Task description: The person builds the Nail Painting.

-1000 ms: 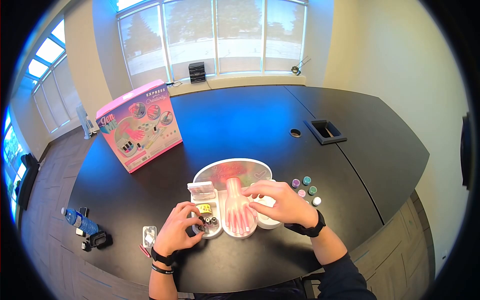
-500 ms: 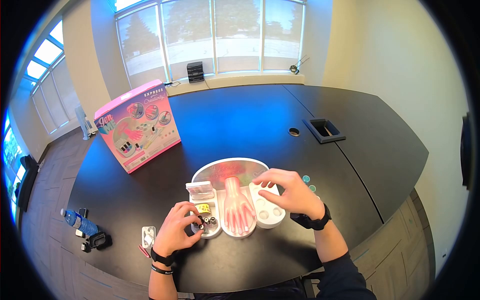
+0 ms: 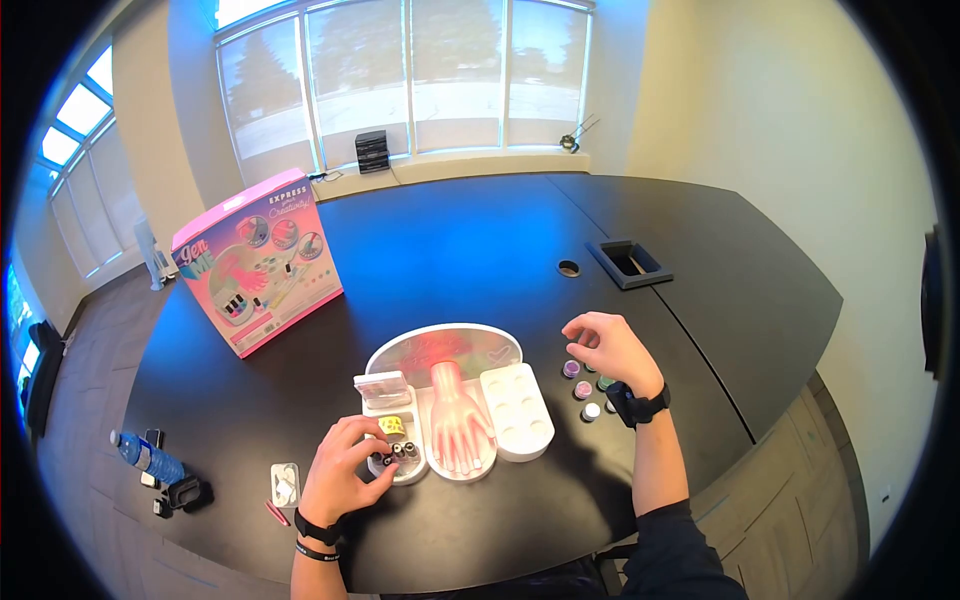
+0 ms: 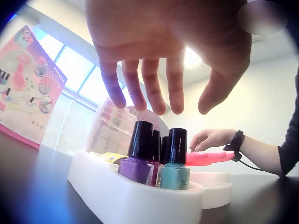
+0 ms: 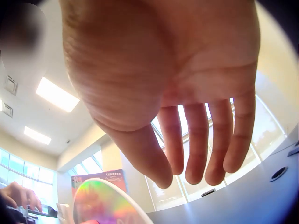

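Observation:
My left hand (image 3: 345,468) hovers over several nail polish bottles in the white nail station's left compartment. Its fingers hang spread above the black caps, holding nothing. A purple nail polish bottle (image 4: 135,169) and a teal one (image 4: 175,177) stand upright at the front. Beside them lies a yellow patterned roll (image 3: 391,426). The pink model hand (image 3: 456,420) rests palm down at the station's middle, left of a white tray with round wells (image 3: 518,410). Off to the right, my right hand (image 3: 615,355), fingers loosely bent and empty, is above small pots, including a purple pot (image 3: 571,369) and a white-topped pot (image 3: 591,411).
A pink product box (image 3: 258,265) stands at the back left of the dark table (image 3: 450,245). At left are a water bottle (image 3: 150,460), a small clear tray (image 3: 285,483) and a pink tool (image 3: 277,513). A square table opening (image 3: 630,264) lies back right.
My right hand has moved right, from over the model hand, past the welled tray, to above the small pots. My left hand stays by the polish bottles. The head view has shifted slightly.

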Demonstrator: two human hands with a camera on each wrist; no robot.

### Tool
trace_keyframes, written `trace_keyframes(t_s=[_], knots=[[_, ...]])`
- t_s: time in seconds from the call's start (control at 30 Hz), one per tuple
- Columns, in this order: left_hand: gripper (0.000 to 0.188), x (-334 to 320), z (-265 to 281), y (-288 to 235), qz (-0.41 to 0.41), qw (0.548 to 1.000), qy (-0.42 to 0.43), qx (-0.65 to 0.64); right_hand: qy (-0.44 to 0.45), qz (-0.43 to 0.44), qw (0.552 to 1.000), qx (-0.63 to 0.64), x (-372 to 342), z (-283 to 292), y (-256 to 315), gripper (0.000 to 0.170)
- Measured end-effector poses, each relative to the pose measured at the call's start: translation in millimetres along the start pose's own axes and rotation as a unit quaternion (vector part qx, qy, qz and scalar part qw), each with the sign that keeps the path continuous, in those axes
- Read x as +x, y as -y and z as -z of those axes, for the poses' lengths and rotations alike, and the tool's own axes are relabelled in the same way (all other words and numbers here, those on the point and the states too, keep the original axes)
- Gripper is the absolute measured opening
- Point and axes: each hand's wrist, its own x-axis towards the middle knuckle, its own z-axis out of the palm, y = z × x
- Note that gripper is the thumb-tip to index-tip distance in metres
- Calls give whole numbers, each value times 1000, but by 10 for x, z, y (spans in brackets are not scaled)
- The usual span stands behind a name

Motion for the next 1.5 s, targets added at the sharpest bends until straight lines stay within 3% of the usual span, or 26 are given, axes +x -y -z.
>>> trace_keyframes(t_s=[0.27, 0.7, 1.23, 1.5], knots=[[24, 4, -107, -115, -31, 999, -8, 7, 67, -112, 985, -116, 59, -225, -463, 32], [23, 6, -142, -94, -25, 998, -53, 23, 120, -151, 967, -168, 66, -406, -580, 28], [22, -10, -116, -18, -21, 996, -81, 30, 91, -99, 980, -150, 80, -459, -691, 20], [21, -6, -114, -24, -17, 996, -84, 29, 59, -31, 996, -51, 70, -337, -231, 16]])
